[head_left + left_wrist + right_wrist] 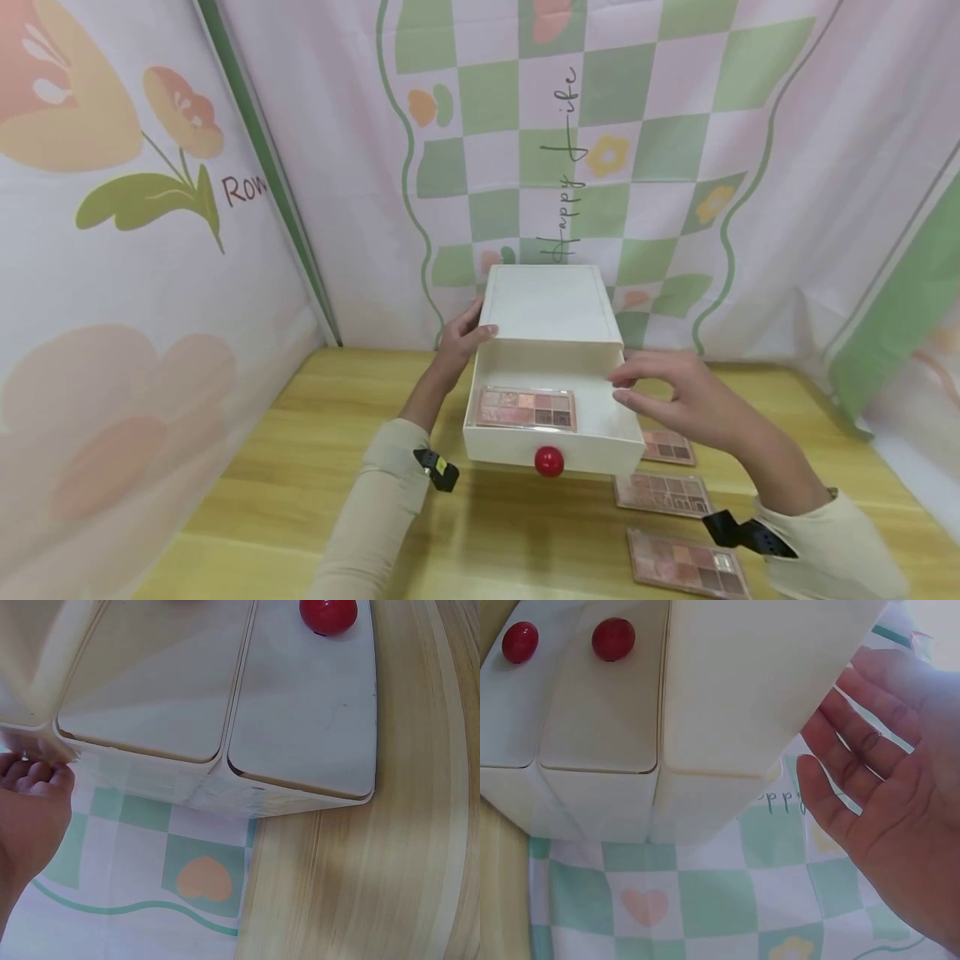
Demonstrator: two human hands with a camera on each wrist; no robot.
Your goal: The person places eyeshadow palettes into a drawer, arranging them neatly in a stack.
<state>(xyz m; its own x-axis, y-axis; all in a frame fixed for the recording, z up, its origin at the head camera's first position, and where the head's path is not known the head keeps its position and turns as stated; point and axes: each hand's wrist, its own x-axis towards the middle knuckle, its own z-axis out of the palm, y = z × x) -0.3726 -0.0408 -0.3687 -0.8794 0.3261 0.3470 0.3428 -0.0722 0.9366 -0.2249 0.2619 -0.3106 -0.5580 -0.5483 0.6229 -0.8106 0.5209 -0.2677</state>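
A white drawer cabinet [551, 300] stands on the table with its top drawer [487, 444] pulled out. One eyeshadow palette [527, 408] lies in that drawer, against its left side near the front. My left hand [459, 343] grips the cabinet's left side, thumb at the upper front edge; in the left wrist view its fingers [37, 776] are bent against the wall. Over the drawer's right edge, my right hand [686, 396] holds nothing, with thumb and fingers apart and loosely bent. The right wrist view shows its palm [907, 817] beside the pulled-out drawer.
Three more eyeshadow palettes, a far one [669, 447], a middle one [663, 494] and a near one [687, 564], lie on the wooden table [300, 500] right of the cabinet. Two lower drawers are closed, with red knobs [613, 639]. A patterned curtain [495, 158] hangs close behind.
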